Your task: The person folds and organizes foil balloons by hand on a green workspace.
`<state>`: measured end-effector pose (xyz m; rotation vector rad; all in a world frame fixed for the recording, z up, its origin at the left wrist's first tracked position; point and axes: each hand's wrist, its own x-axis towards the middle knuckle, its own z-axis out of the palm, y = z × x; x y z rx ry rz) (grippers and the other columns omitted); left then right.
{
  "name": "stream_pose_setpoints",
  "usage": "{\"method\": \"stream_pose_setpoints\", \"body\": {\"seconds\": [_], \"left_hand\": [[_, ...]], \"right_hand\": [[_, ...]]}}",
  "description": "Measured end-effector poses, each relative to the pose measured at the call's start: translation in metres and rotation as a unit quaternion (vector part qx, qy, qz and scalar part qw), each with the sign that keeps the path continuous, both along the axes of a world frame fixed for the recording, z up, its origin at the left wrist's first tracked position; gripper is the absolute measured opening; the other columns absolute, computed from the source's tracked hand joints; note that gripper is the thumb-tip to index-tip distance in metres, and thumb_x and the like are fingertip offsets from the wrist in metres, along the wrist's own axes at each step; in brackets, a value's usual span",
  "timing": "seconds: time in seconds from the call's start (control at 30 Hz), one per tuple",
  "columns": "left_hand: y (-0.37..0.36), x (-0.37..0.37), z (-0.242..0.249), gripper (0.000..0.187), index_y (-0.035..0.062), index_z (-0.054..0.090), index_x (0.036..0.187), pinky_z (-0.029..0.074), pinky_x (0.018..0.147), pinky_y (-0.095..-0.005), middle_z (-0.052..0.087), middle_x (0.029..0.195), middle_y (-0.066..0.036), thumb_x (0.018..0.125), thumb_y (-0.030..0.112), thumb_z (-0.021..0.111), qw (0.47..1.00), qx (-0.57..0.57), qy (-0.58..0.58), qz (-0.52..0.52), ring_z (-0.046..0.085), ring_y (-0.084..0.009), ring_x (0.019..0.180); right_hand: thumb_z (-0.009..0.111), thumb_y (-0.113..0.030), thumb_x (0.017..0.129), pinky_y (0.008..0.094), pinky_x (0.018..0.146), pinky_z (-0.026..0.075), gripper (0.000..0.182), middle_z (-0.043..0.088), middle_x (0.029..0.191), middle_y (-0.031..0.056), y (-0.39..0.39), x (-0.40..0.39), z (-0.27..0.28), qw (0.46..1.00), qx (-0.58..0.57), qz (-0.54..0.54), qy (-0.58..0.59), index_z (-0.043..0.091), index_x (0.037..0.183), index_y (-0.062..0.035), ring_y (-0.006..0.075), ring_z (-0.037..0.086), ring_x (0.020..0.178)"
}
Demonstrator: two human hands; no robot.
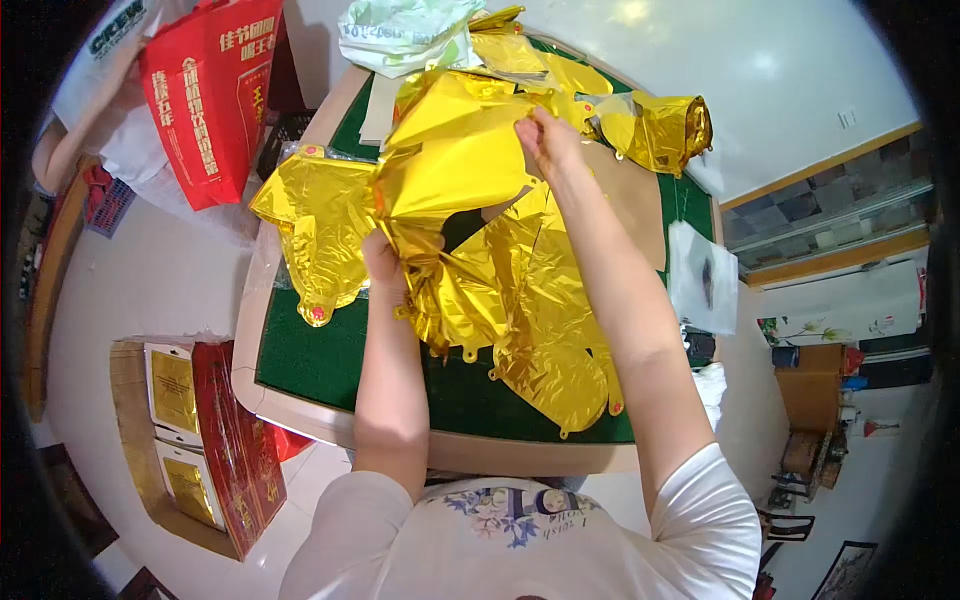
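Note:
A large sheet of shiny gold foil (450, 165) is stretched between both hands above a green-topped table (310, 365). My left hand (385, 262) is closed on the foil's lower left part, its fingertips partly hidden by folds. At the upper right, my right hand (548, 140) pinches the foil's edge. Below the held piece, more crumpled gold foil (550, 340) with small tabs spreads over the table. Another flat gold foil piece (325, 220) in clear plastic lies left of my left hand.
A rolled gold foil piece (655, 130) lies at the back right, near clear plastic bags (703, 278). A white-green bag (408, 35) stands at the back. Another person's arm (85, 125) is beside a red bag (210, 100). An open carton (140, 430) stands lower left.

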<state>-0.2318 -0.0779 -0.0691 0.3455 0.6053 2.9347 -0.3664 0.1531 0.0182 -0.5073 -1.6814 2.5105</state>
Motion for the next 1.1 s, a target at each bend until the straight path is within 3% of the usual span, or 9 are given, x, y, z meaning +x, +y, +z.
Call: {"method": "stream_pose_setpoints", "body": {"seconds": [0.2,0.33,0.4,0.63,0.7,0.8,0.93,1.0,1.1], "left_hand": [[-0.004,-0.003,-0.009,0.045,0.0025,0.052,0.12,0.038,0.054,-0.0287,0.059,0.091,-0.007,0.084,0.029,0.05,0.999,-0.023,-0.041,0.009,0.048,-0.0184,0.065],[0.0,-0.001,0.002,0.036,-0.01,0.056,0.114,0.051,0.087,-0.0378,0.064,0.109,-0.017,0.084,0.008,0.047,0.977,0.159,0.039,-0.137,0.063,-0.0283,0.098],[0.007,0.007,0.018,0.047,-0.0006,0.051,0.121,0.039,0.055,-0.0304,0.059,0.091,-0.011,0.082,0.026,0.05,0.99,-0.002,-0.142,0.023,0.051,-0.0215,0.068],[-0.003,0.008,-0.005,0.046,-0.0003,0.052,0.125,0.054,0.08,-0.04,0.062,0.111,-0.014,0.08,0.013,0.052,0.997,-0.019,-0.068,0.025,0.063,-0.0288,0.096],[0.001,0.014,0.018,0.045,-0.0017,0.054,0.122,0.052,0.083,-0.0383,0.063,0.111,-0.013,0.078,0.005,0.054,0.996,-0.067,-0.056,-0.019,0.063,-0.0271,0.097],[0.011,0.018,0.047,0.038,-0.0012,0.058,0.116,0.05,0.084,-0.0343,0.064,0.109,-0.01,0.077,0.0,0.063,0.956,-0.239,-0.101,-0.135,0.062,-0.0213,0.097],[0.023,0.02,0.068,0.033,-0.001,0.059,0.113,0.05,0.081,-0.0292,0.065,0.104,-0.008,0.081,0.003,0.062,0.961,-0.21,-0.099,-0.153,0.063,-0.017,0.091],[0.019,0.016,0.065,0.03,-0.0008,0.06,0.111,0.05,0.079,-0.0274,0.066,0.102,-0.008,0.082,0.004,0.062,0.956,-0.221,-0.098,-0.165,0.063,-0.0153,0.088],[0.009,0.016,0.071,0.02,-0.0003,0.062,0.102,0.05,0.072,-0.0253,0.066,0.092,-0.006,0.083,0.007,0.061,0.931,-0.336,-0.078,-0.122,0.062,-0.0125,0.078]], "right_hand": [[0.053,-0.002,0.093,0.0437,0.084,0.056,0.046,0.049,0.128,0.0227,-0.004,-0.001,0.006,0.998,-0.004,0.058,0.034,0.029,0.132,0.0003,0.0287,0.059,0.106],[0.058,0.002,0.087,0.046,0.084,0.053,0.083,0.053,0.12,0.0172,-0.01,0.004,0.003,0.999,-0.007,0.0,-0.037,0.004,0.149,-0.011,0.0253,0.06,0.101],[0.062,0.001,0.084,0.038,0.076,0.054,0.077,0.059,0.108,0.0131,-0.009,0.01,0.0,0.981,0.181,0.067,-0.033,0.017,0.147,-0.0072,0.0184,0.061,0.089],[0.059,-0.024,0.092,0.0309,0.074,0.052,0.044,0.064,0.094,0.0096,-0.023,0.039,0.02,0.929,0.261,0.259,-0.034,0.046,0.128,-0.0025,0.016,0.062,0.079],[0.048,-0.046,0.096,0.0319,0.076,0.051,0.05,0.065,0.096,0.0086,-0.048,0.065,0.045,0.877,0.17,0.401,-0.201,0.05,0.122,-0.0038,0.0169,0.062,0.082],[0.042,-0.057,0.095,0.0326,0.078,0.051,0.057,0.065,0.099,0.0076,-0.064,0.072,0.042,0.899,0.051,0.412,-0.138,0.056,0.117,-0.0066,0.0171,0.063,0.086],[0.049,-0.046,0.096,0.0307,0.08,0.049,0.042,0.064,0.102,0.0034,-0.088,0.097,0.089,0.949,0.132,0.286,-0.005,0.058,0.116,-0.0106,0.0141,0.061,0.088],[0.062,-0.03,0.09,0.0312,0.083,0.048,0.028,0.064,0.106,0.0058,-0.063,0.046,0.023,0.95,0.154,0.267,0.058,0.062,0.11,-0.0107,0.0161,0.06,0.093],[0.069,-0.007,0.075,0.0408,0.094,0.042,0.026,0.054,0.129,0.013,-0.051,0.032,-0.01,0.66,0.666,0.034,0.347,0.072,0.099,-0.0177,0.0344,0.048,0.118]]}}
